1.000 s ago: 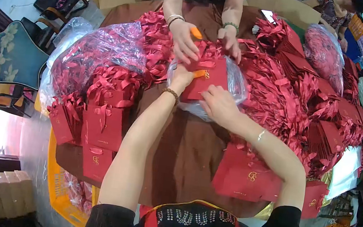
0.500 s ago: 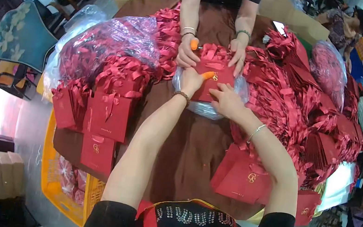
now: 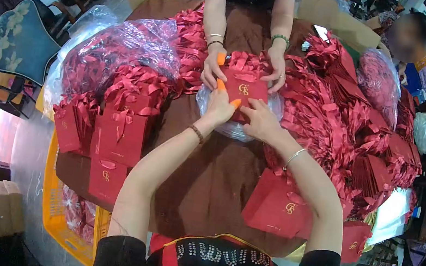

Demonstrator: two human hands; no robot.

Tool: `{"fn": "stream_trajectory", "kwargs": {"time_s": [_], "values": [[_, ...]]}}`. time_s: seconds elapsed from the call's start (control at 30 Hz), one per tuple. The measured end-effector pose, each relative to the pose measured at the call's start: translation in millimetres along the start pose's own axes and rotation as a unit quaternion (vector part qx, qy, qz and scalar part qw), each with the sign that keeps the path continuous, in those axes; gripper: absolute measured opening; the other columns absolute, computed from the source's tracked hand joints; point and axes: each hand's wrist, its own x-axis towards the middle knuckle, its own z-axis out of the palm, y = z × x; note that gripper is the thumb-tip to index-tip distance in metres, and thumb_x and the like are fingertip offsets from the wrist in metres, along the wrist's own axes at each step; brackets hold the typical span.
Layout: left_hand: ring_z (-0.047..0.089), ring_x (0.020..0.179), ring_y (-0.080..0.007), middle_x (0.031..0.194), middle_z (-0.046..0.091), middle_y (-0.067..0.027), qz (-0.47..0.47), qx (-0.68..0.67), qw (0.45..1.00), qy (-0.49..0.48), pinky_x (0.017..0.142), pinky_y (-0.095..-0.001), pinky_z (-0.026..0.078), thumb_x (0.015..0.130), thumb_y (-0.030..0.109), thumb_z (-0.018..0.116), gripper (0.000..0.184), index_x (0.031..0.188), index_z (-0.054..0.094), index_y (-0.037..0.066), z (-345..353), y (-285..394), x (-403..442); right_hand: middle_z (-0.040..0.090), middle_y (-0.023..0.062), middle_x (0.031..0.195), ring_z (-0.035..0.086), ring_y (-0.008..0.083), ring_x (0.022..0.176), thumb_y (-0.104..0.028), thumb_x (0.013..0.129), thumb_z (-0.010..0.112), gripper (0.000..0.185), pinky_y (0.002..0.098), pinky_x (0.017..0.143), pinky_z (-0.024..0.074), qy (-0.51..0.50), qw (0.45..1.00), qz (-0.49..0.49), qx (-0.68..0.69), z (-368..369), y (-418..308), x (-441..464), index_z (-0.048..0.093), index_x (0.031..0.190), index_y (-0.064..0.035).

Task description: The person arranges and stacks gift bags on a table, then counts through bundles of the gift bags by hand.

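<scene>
Red paper bags with a gold logo (image 3: 244,89) sit in a clear plastic wrap (image 3: 235,131) at the table's centre. My left hand (image 3: 219,106), with orange covers on two fingertips, presses at the bags' left edge. At their lower right, my right hand (image 3: 262,119) has its fingers against the near edge. Across the table, a co-worker's two hands (image 3: 213,67) touch the far left and far right sides of the same bags. How firmly my fingers grip is hard to see.
Heaped red bags with ribbons (image 3: 321,110) lie on the right. Plastic-covered bags (image 3: 121,48) and upright bags (image 3: 119,135) stand on the left. A yellow crate (image 3: 50,208) is at the lower left, and another person (image 3: 409,38) is at the upper right.
The co-worker's hands have come down onto the sides of the bags. My left hand has shifted down the left edge, uncovering more of the logo. My right hand remains at the near right.
</scene>
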Motion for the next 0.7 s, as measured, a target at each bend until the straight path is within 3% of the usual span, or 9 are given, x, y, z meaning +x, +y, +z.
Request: {"fn": "stream_trajectory", "kwargs": {"time_s": [0.1,0.17,0.23,0.3,0.37,0.43,0.53,0.6,0.7], "values": [[0.038,0.118,-0.0409,0.125,0.038,-0.0311,-0.017,-0.059,0.997,-0.034,0.098,-0.0418,0.033,0.071,0.008,0.066,0.079,0.133,0.019,-0.007,-5,6,-3,0.051,0.0178,0.112,0.047,0.0373,0.108,-0.017,0.066,0.062,0.045,0.0427,0.095,0.0386,0.006,1.0,-0.007,0.001,1,0,5,0.06,0.111,-0.0116],[0.042,0.114,-0.0389,0.121,0.042,-0.0271,0.01,-0.103,0.994,0.026,0.097,-0.0408,0.035,0.07,0.002,0.063,0.071,0.13,0.026,-0.004,15,-20,-1,0.047,0.0191,0.121,0.047,0.0349,0.113,-0.016,0.066,0.06,0.053,0.0403,0.095,0.0398,-0.085,0.996,0.019,-0.007,-5,0,13,0.055,0.119,-0.0113],[0.044,0.111,-0.0381,0.117,0.045,-0.0256,-0.038,-0.152,0.987,0.032,0.096,-0.0413,0.036,0.071,0.004,0.062,0.066,0.128,0.029,-0.003,19,-21,-4,0.052,0.0185,0.114,0.051,0.0339,0.106,-0.015,0.066,0.06,0.047,0.0396,0.091,0.0427,-0.055,0.998,0.0,-0.007,-12,-3,11,0.061,0.112,-0.0117],[0.043,0.112,-0.0384,0.118,0.043,-0.0259,-0.04,-0.066,0.996,0.049,0.097,-0.0431,0.034,0.072,0.007,0.062,0.061,0.125,0.034,-0.003,28,-20,-13,0.053,0.017,0.112,0.051,0.0324,0.105,-0.016,0.067,0.059,0.046,0.0404,0.09,0.042,-0.044,0.999,-0.016,-0.003,-1,7,13,0.061,0.112,-0.0148],[0.037,0.118,-0.039,0.127,0.036,-0.029,0.047,-0.056,0.996,0.048,0.1,-0.0439,0.03,0.074,0.011,0.063,0.059,0.125,0.037,-0.003,8,13,-34,0.051,0.0173,0.118,0.051,0.0327,0.108,-0.018,0.068,0.059,0.046,0.0402,0.092,0.0418,-0.057,0.998,-0.009,-0.016,-8,6,15,0.06,0.114,-0.0143],[0.03,0.125,-0.0396,0.136,0.025,-0.0301,0.036,-0.052,0.997,0.047,0.103,-0.0433,0.027,0.076,0.014,0.063,0.056,0.125,0.04,-0.002,5,29,-71,0.05,0.0181,0.121,0.05,0.0334,0.11,-0.018,0.068,0.059,0.047,0.04,0.094,0.0408,-0.081,0.997,0.003,0.01,-6,9,17,0.059,0.115,-0.0132],[0.033,0.125,-0.0366,0.137,0.031,-0.0248,0.053,-0.143,0.988,0.035,0.104,-0.0411,0.027,0.08,0.014,0.061,0.049,0.124,0.045,0.002,-41,47,-129,0.049,0.0191,0.122,0.05,0.0345,0.111,-0.017,0.067,0.058,0.05,0.0398,0.095,0.04,-0.085,0.996,-0.002,0.024,-11,4,15,0.058,0.117,-0.0117],[0.041,0.12,-0.0317,0.13,0.043,-0.0174,0.036,-0.201,0.977,-0.059,0.102,-0.039,0.032,0.081,0.011,0.06,0.039,0.118,0.053,0.006,-76,44,-167,0.047,0.0173,0.124,0.051,0.0342,0.108,-0.015,0.066,0.056,0.053,0.039,0.092,0.042,-0.078,0.996,-0.015,-0.03,-9,10,16,0.055,0.12,-0.0106],[0.05,0.111,-0.0275,0.12,0.053,-0.0129,0.025,-0.056,0.994,0.089,0.094,-0.0355,0.04,0.081,0.011,0.06,0.028,0.109,0.059,0.006,-129,21,-220,0.046,0.0172,0.125,0.049,0.0333,0.111,-0.015,0.065,0.054,0.055,0.0378,0.095,0.0399,-0.09,0.996,-0.002,-0.003,-10,11,18,0.055,0.12,-0.0095]]}}
